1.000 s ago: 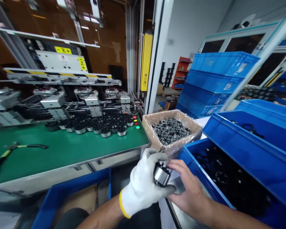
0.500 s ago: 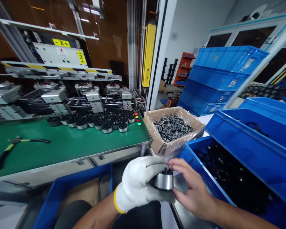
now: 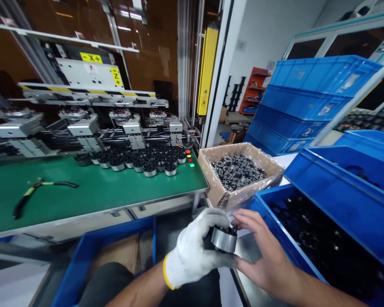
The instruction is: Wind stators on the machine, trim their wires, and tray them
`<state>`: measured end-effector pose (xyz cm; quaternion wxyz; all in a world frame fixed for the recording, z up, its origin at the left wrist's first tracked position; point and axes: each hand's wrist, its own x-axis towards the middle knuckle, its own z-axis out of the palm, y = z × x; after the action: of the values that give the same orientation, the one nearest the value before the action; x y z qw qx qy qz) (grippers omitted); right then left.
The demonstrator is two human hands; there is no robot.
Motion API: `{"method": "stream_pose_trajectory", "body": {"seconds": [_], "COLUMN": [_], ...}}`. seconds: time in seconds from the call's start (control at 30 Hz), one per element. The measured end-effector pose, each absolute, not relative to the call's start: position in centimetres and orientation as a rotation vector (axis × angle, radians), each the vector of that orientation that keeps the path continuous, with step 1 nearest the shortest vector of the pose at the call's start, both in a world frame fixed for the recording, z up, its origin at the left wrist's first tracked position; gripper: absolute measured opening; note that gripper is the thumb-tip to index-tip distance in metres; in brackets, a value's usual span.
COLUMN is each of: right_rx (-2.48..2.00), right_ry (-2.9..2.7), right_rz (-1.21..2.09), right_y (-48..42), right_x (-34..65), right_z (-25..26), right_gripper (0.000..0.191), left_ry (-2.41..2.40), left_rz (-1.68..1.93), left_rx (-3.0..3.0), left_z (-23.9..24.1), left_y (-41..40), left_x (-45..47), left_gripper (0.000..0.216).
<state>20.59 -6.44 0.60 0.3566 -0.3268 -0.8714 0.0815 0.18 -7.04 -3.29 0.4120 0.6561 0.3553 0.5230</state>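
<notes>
My left hand, in a white knit glove, is closed around a small round metal motor core with a shiny steel band and a black top. My bare right hand cups the same part from the right, its fingertips pinching the black top. Both hands hover low in the middle, just in front of a cardboard box lined with plastic and filled with several similar metal parts. A blue bin with black ring parts lies directly right of my hands.
A green bench mat holds several finished cores in rows, a pair of yellow-handled pliers and a machine behind. Blue crates are stacked at the right. Another blue bin sits below the bench.
The part has been turned from tilted to nearly upright between my hands. My view has shifted slightly, so the bench and box sit further right in the picture.
</notes>
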Motion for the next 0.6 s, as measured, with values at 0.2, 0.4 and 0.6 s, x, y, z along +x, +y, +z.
{"method": "stream_pose_trajectory", "body": {"seconds": [0.2,0.4,0.6], "right_rx": [-0.759,-0.792,-0.905], "right_ry": [-2.286,-2.298,-2.469], "right_rz": [0.276,0.232,0.151], "right_y": [-6.4,-6.6,-6.1], "right_x": [20.6,20.6,20.9], "right_z": [1.4,1.5,-0.6], "right_gripper": [0.039,0.04,0.057], "left_ry": [0.935,0.939,1.322], "left_rz": [1.301,1.318,1.343], "left_rx": [1.954,2.088,1.912], "left_z": [-2.8,-2.7,-3.8], "left_y": [-6.6,-6.6,-6.4], "left_x": [-0.8,-0.9,-3.1], "left_gripper": [0.063,0.057,0.048]}}
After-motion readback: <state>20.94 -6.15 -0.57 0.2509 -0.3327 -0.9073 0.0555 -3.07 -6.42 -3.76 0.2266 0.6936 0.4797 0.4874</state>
